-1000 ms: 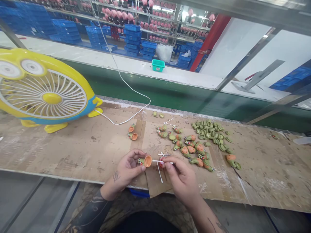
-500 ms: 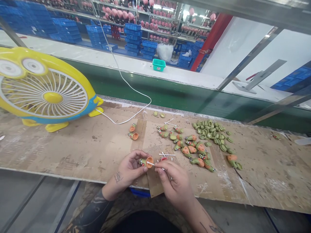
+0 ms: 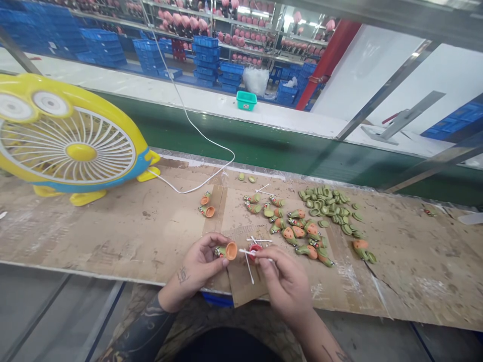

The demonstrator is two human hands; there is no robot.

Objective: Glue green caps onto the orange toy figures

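My left hand (image 3: 199,264) pinches a small orange and green toy part (image 3: 227,250), its round orange opening turned right. My right hand (image 3: 284,279) pinches a cotton swab (image 3: 252,254), its white tip a little right of the part's opening. A small red cap (image 3: 255,248) lies just behind the swab. More swabs (image 3: 258,240) lie on the cardboard mat (image 3: 241,281) under my hands.
A pile of painted toy parts (image 3: 298,229) and a heap of green discs (image 3: 327,201) lie to the right. Two finished parts (image 3: 206,206) sit further back. A yellow fan (image 3: 68,143) stands at the left, its white cable (image 3: 196,128) trailing. A green conveyor (image 3: 264,143) runs behind.
Half a second ago the swab tip was at the part's orange opening. My right hand has since drawn the swab back to the right. The left hand has kept still.
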